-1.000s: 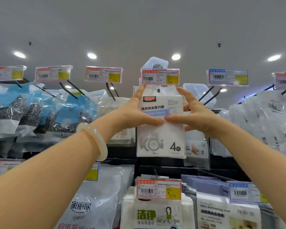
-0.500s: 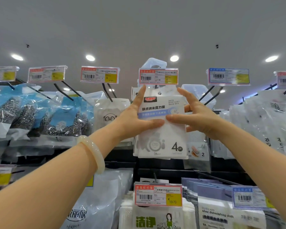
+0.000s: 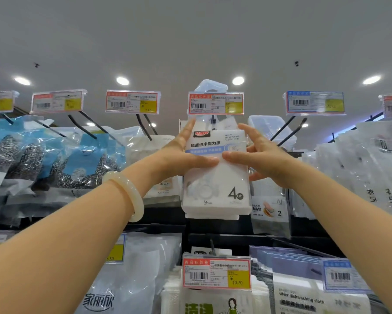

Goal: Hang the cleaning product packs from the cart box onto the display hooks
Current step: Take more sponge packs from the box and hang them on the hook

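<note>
A white sponge pack (image 3: 216, 177) marked "4" is held up at the top-row display hook (image 3: 212, 120), just under a red-framed price tag (image 3: 216, 103). My left hand (image 3: 183, 152) grips its left edge, thumb across the front and index finger up along the side. My right hand (image 3: 260, 155) grips the right edge the same way, thumb on the front. The two thumbs nearly meet at the pack's middle. The pack's top flap sits at the hook tip; whether the hole is on the hook is hidden.
Blue packs of steel scourers (image 3: 61, 159) hang on hooks to the left, clear white packs (image 3: 371, 168) to the right. A "2" sponge pack (image 3: 269, 207) hangs just right of mine. Below are a 10.70 price tag (image 3: 216, 274) and dishwashing cloth packs (image 3: 303, 298).
Both hands have kept their hold and shifted the pack slightly up and toward the hook; the view has tilted a little upward.
</note>
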`<state>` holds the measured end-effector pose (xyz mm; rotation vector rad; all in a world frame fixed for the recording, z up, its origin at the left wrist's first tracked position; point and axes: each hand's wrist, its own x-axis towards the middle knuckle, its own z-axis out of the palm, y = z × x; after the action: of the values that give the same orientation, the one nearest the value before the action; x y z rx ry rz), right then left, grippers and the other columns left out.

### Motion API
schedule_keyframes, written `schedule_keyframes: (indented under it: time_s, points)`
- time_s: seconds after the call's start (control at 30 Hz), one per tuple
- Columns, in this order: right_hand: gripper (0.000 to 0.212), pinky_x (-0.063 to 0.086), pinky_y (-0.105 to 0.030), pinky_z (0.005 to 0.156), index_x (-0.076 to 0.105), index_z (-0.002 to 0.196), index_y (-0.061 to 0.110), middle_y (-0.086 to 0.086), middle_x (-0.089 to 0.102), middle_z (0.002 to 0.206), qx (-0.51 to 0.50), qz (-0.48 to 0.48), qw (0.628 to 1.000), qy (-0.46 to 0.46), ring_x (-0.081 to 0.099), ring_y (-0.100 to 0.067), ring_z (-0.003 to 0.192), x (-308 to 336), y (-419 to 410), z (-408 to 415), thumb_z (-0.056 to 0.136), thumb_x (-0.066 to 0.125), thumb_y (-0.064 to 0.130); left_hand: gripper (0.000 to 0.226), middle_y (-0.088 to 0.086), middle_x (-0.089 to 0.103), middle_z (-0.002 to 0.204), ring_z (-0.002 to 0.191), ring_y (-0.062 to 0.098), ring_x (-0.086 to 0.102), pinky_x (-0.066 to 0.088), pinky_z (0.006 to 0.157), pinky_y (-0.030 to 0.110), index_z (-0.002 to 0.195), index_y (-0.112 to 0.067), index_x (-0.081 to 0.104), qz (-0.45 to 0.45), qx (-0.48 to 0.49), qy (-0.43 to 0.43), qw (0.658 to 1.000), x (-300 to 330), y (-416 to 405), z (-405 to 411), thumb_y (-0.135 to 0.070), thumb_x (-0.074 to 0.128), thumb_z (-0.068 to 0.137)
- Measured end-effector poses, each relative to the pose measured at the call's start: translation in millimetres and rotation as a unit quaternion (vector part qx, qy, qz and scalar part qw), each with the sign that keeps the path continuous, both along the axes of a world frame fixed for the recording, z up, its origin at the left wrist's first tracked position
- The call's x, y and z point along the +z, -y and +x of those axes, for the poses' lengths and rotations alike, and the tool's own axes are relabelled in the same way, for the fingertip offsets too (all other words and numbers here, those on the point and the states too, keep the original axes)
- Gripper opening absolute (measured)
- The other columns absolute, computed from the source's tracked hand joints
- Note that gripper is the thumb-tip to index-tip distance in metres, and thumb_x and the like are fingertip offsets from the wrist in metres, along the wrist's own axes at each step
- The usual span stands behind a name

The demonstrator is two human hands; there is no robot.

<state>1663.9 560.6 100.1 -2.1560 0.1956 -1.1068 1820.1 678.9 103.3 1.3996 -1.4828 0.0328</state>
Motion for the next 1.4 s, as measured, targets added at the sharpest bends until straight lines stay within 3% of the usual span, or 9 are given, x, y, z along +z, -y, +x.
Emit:
schedule_keyframes:
  time_s: [0.17,0.33,0.4,0.53,0.6,0.7,0.87,1.1,1.4]
  points:
    - [0.087,0.057,-0.034,0.064,0.018,0.144,0.045,-0.006,0.059,0.105,0.007,-0.001,1.0,0.002,0.065,-0.019,0.091,-22.0,8.7,7.1,0.08,0.072,0.022,0.113,-0.017,0.054,0.107,0.093,0.004,0.063,0.056,0.078,0.025,0.147,-0.046,-0.007,0.014,0.005,0.01,1.0,-20.3,7.6,5.9,-0.02,0.077,0.076]
    - [0.084,0.054,-0.014,0.055,0.018,0.145,0.038,0.005,0.049,0.113,-0.002,-0.111,0.989,0.093,0.06,-0.004,0.086,-21.5,4.5,4.0,0.081,0.071,0.022,0.11,-0.027,0.048,0.104,0.089,-0.004,0.062,0.057,0.069,0.016,0.142,-0.054,-0.008,-0.073,0.01,0.052,0.996,-22.3,0.6,3.8,-0.019,0.075,0.078]
    - [0.078,0.054,-0.014,0.063,0.022,0.142,0.04,0.005,0.043,0.127,-0.019,-0.162,0.981,0.104,0.058,-0.004,0.096,-17.8,0.9,3.9,0.081,0.07,0.028,0.11,-0.028,0.047,0.104,0.089,-0.005,0.062,0.057,0.07,0.016,0.14,-0.057,-0.007,-0.095,0.011,0.066,0.993,-22.5,-2.3,3.3,-0.018,0.074,0.078]
    - [0.047,0.057,-0.035,0.082,0.041,0.12,0.036,-0.001,0.041,0.136,-0.011,-0.164,0.982,0.098,0.055,-0.025,0.114,-12.8,-1.0,7.8,0.081,0.066,0.04,0.11,-0.028,0.046,0.107,0.093,-0.004,0.061,0.057,0.072,0.018,0.143,-0.052,-0.01,-0.098,0.021,0.074,0.992,-25.6,-4.5,5.3,-0.02,0.073,0.079]
    - [0.044,0.053,-0.022,0.076,0.044,0.122,0.035,0.006,0.04,0.133,-0.02,-0.164,0.982,0.095,0.052,-0.018,0.113,-12.1,-0.4,7.4,0.083,0.064,0.039,0.11,-0.028,0.046,0.11,0.096,-0.001,0.062,0.058,0.075,0.021,0.143,-0.053,-0.009,-0.09,0.017,0.073,0.993,-26.6,-6.3,6.8,-0.019,0.074,0.078]
    - [0.047,0.038,-0.011,0.071,0.045,0.128,0.034,0.013,0.037,0.126,-0.043,-0.17,0.981,0.087,0.041,-0.009,0.113,-10.7,0.4,3.5,0.084,0.063,0.037,0.111,-0.027,0.047,0.113,0.105,0.006,0.062,0.055,0.09,0.033,0.144,-0.053,-0.006,-0.073,0.016,0.089,0.993,-24.8,-9.8,7.7,-0.018,0.075,0.077]
    - [0.06,0.048,-0.032,0.095,0.042,0.138,0.024,0.012,0.035,0.128,-0.034,-0.139,0.986,0.088,0.041,-0.01,0.115,-7.9,-2.3,6.3,0.084,0.065,0.033,0.111,-0.026,0.048,0.114,0.109,0.009,0.061,0.052,0.096,0.042,0.142,-0.056,-0.006,-0.07,0.021,0.092,0.993,-24.5,-10.8,7.6,-0.02,0.076,0.077]
    - [0.062,0.045,-0.035,0.103,0.039,0.142,0.018,0.011,0.036,0.129,-0.007,-0.117,0.985,0.129,0.042,-0.016,0.126,-4.7,2.6,3.8,0.086,0.063,0.027,0.089,-0.015,0.051,0.124,0.109,0.008,0.058,0.049,0.099,0.043,0.128,-0.069,0.002,-0.075,0.062,0.136,0.986,-30.1,-9.2,3.7,-0.039,0.071,0.079]
    - [0.088,0.051,-0.027,0.089,0.036,0.144,0.021,0.011,0.035,0.129,-0.014,-0.123,0.984,0.131,0.044,-0.013,0.121,2.4,4.9,7.6,0.066,0.071,0.04,0.097,-0.02,0.051,0.107,0.098,0.007,0.062,0.053,0.093,0.037,0.143,-0.047,0.016,-0.069,0.056,0.098,0.991,-9.7,-4.4,1.2,-0.028,0.079,0.073]
